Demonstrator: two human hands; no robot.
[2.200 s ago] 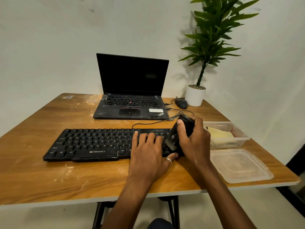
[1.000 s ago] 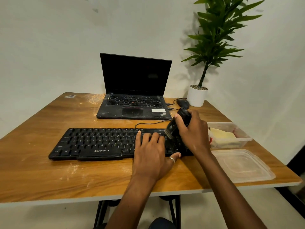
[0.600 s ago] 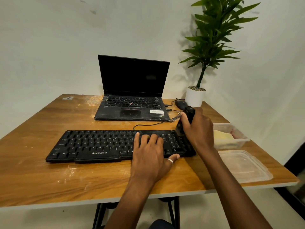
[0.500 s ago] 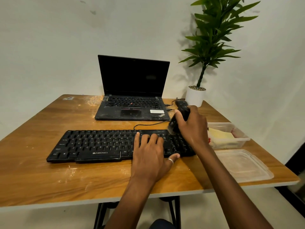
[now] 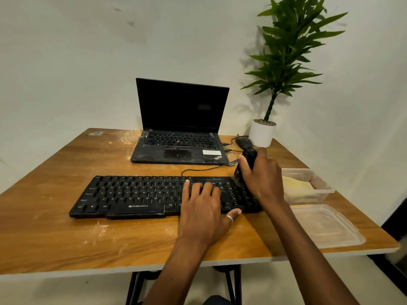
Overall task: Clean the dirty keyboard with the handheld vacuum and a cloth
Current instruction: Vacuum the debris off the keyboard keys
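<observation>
Head view: tub (image 5: 317,190) holds yellow cloth (image 5: 296,186); right hand (image 5: 263,175) grips vacuum (image 5: 247,160); left hand (image 5: 204,208) flat, open on keyboard (image 5: 136,194).

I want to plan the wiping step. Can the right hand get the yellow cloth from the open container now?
Probably not yet: the right hand grips the handheld vacuum. The cloth lies uncovered in the container right beside it.

Wooden tabletop (image 5: 55,234), scuffed with pale dusty marks. Black keyboard (image 5: 136,197) across the middle; open laptop (image 5: 178,148) toward the far edge, mouse (image 5: 242,142) and white plant pot (image 5: 262,133) at the far right corner. Clear container (image 5: 308,186) holding something yellow along the right edge, its lid (image 5: 326,225) flat by the near right corner.
</observation>
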